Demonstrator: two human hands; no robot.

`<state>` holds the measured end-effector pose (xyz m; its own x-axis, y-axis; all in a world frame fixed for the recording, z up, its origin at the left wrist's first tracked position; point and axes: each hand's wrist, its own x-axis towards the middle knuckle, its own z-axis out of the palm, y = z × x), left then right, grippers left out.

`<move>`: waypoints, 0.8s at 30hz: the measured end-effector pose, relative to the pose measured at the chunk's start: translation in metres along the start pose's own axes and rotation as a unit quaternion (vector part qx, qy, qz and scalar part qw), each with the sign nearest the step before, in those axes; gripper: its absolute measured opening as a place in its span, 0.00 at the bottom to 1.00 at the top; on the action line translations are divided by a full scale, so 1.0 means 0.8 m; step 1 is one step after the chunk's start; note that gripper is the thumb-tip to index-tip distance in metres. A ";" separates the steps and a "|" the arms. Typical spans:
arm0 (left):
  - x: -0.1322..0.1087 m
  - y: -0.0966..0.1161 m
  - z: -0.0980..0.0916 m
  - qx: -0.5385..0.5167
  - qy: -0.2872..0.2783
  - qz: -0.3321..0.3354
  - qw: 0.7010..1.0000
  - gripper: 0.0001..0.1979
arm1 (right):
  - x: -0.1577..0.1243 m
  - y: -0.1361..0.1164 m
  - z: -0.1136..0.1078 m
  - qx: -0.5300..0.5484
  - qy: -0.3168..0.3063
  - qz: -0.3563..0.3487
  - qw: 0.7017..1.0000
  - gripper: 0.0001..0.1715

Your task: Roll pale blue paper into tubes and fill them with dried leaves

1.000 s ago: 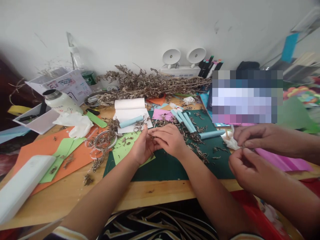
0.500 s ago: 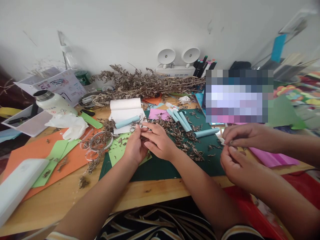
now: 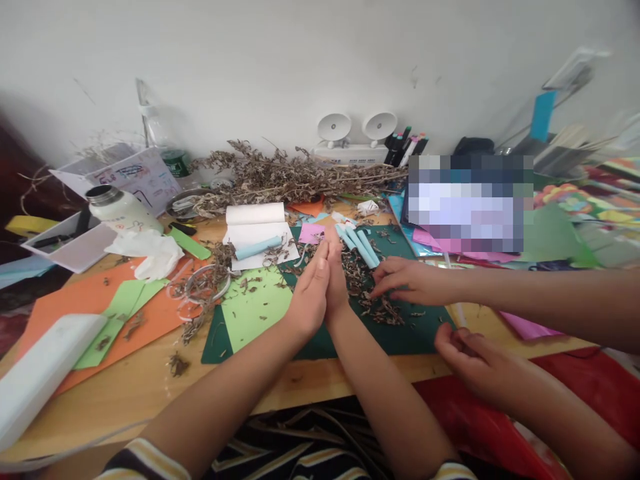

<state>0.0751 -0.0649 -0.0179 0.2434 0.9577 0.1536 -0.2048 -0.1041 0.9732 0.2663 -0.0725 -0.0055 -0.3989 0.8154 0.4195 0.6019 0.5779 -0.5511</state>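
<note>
My left hand (image 3: pixel 311 297) and my right hand (image 3: pixel 337 280) are pressed palm to palm above the green cutting mat (image 3: pixel 310 343). Their fingers are stretched out straight and point away from me. Whether anything lies between the palms is hidden. Crumbled dried leaves (image 3: pixel 385 310) are heaped on the mat just right of my hands. A light green paper sheet (image 3: pixel 255 307) with leaf bits on it lies to their left. Beyond my fingertips are several light blue paper tubes (image 3: pixel 367 248) and a pink paper piece (image 3: pixel 312 233).
Another person's hand (image 3: pixel 405 281) reaches into the leaves from the right; their other hand (image 3: pixel 467 353) is near the table edge. Dried plant stalks (image 3: pixel 290 175) lie along the wall. An open bottle (image 3: pixel 123 208), crumpled tissue (image 3: pixel 150 253) and white roll (image 3: pixel 260 213) stand or lie leftward.
My hands have moved right and come together flat, from cupped, partly overlapping fingers. The other person's upper hand has moved left into the leaves, apart from their lower hand.
</note>
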 end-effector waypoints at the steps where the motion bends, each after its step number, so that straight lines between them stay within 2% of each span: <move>1: 0.003 0.003 -0.001 0.020 -0.009 0.000 1.000 0.20 | -0.002 0.004 -0.007 0.003 -0.022 -0.003 1.000 0.13; 4: 0.019 0.009 -0.008 0.083 -0.021 0.016 0.996 0.21 | -0.007 0.018 -0.026 0.014 -0.101 -0.021 0.995 0.13; 7: 0.035 0.005 -0.019 0.121 -0.058 0.079 0.988 0.22 | -0.014 0.028 -0.049 0.018 -0.147 -0.031 0.988 0.13; 10: 0.035 -0.004 -0.025 0.134 -0.116 0.116 0.977 0.25 | -0.023 0.031 -0.074 0.031 -0.142 0.009 0.989 0.16; 12: 0.026 -0.006 -0.023 0.133 -0.140 0.096 0.976 0.27 | -0.029 0.030 -0.088 0.044 -0.145 0.038 0.988 0.15; 15: 0.010 0.000 -0.016 0.113 -0.128 0.028 0.985 0.29 | -0.036 0.030 -0.102 0.061 -0.166 0.058 0.983 0.11; 17: 0.007 0.009 -0.013 0.083 -0.105 0.008 0.991 0.29 | -0.040 0.032 -0.107 0.070 -0.164 0.073 0.981 0.08; 21: 0.019 0.028 -0.018 0.076 -0.093 0.076 0.990 0.30 | -0.042 0.040 -0.112 0.059 -0.124 0.124 0.983 0.06; 24: 0.027 0.030 -0.028 0.082 -0.099 0.136 0.982 0.31 | -0.033 0.047 -0.116 0.023 -0.082 0.180 0.980 0.06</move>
<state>0.0540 -0.0409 0.0050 0.3837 0.8195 0.4257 -0.1363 -0.4057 0.9038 0.3633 -0.0753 0.0295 -0.2748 0.9587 0.0734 0.6930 0.2504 -0.6760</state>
